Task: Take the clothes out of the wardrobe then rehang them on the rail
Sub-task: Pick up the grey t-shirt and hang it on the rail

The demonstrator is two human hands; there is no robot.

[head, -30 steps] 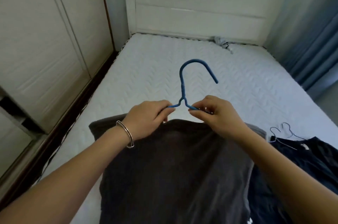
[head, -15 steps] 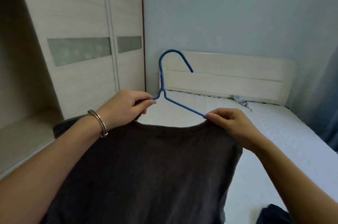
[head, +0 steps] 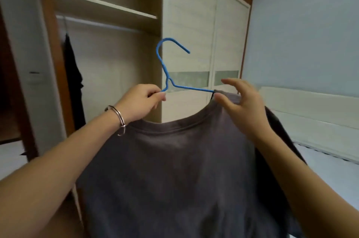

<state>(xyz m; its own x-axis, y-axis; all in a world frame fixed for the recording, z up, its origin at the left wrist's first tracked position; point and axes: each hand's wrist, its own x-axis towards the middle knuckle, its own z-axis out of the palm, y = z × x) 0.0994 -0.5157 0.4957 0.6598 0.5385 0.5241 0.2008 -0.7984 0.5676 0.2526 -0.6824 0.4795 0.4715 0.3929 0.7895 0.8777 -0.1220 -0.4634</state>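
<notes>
**Grey T-shirt on its hanger, held up in front of the wardrobe**

The grey T-shirt (head: 174, 169) hangs from a blue hanger (head: 194, 88), raised in front of the open wardrobe (head: 116, 72) and level with the edge of its open bay. The left hand (head: 142, 101) pinches the hanger's near arm just below the twisted neck, thumb and fingers curled on the wire. The right hand (head: 240, 105) is loose, with fingers spread. Its thumb touches the shirt's far shoulder, where the wire slips into the collar, and it grips nothing.

The shirt looks soft and light. It drapes limp, and its far sleeve has folded back behind the right wrist. The cloth could slide along the thin, smooth wire, and one shoulder seems only partly seated, so a tilt towards that side might shed it. The hanger itself looks thin but stiff enough to carry the load. The best hold is probably at the neck under the hook, which leaves the hook free for the rail (head: 101, 24).

That rail runs across the top of the wardrobe's open bay, just beneath a shelf (head: 103, 4). One dark garment (head: 72, 82) hangs at the bay's left end. To the right of the bay are the wardrobe's pale sliding doors (head: 190, 43), then a light blue wall (head: 301, 33). Further right of the wardrobe stands a bed (head: 330, 175) with a white headboard (head: 310, 105). A metal bracelet (head: 119, 119) sits on the left wrist.
</notes>
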